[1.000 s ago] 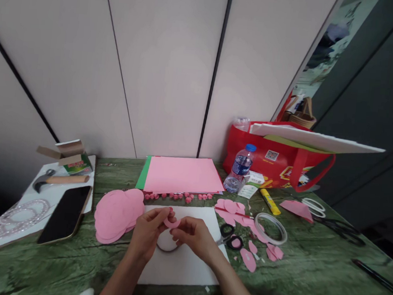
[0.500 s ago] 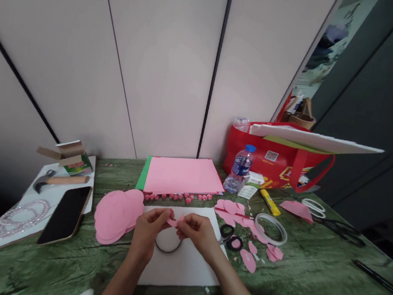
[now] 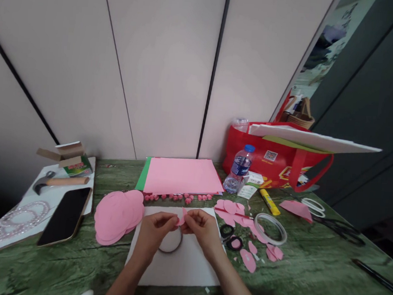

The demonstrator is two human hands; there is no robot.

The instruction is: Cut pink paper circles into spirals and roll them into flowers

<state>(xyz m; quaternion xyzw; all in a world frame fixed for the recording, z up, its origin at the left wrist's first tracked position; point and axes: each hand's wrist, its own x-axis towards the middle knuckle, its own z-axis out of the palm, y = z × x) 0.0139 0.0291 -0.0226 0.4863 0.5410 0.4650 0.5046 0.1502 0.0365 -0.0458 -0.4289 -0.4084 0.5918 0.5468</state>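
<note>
Between my two hands is a small strip of pink paper (image 3: 181,215), partly hidden by the fingers. My left hand (image 3: 156,229) pinches its left end, where it looks rolled up. The right end is pinched by my right hand (image 3: 201,229). Both hands are over a white sheet (image 3: 184,269), above a round roll (image 3: 170,242) lying on it. A row of small rolled pink paper flowers (image 3: 178,196) runs behind the sheet. Stacked pink paper circles (image 3: 118,216) lie left of my hands; black-handled scissors (image 3: 231,237) rest to the right.
Behind lies pink paper (image 3: 185,176). A water bottle (image 3: 239,170), red bag (image 3: 265,156), yellow glue stick (image 3: 269,202), tape roll (image 3: 271,229) and pink cutouts (image 3: 230,208) are to the right. A phone (image 3: 65,216), hammer (image 3: 61,181) and bead strings (image 3: 17,220) are at left.
My left hand has moved slightly right, closer to my right hand. The stretch of pink paper showing between them is shorter.
</note>
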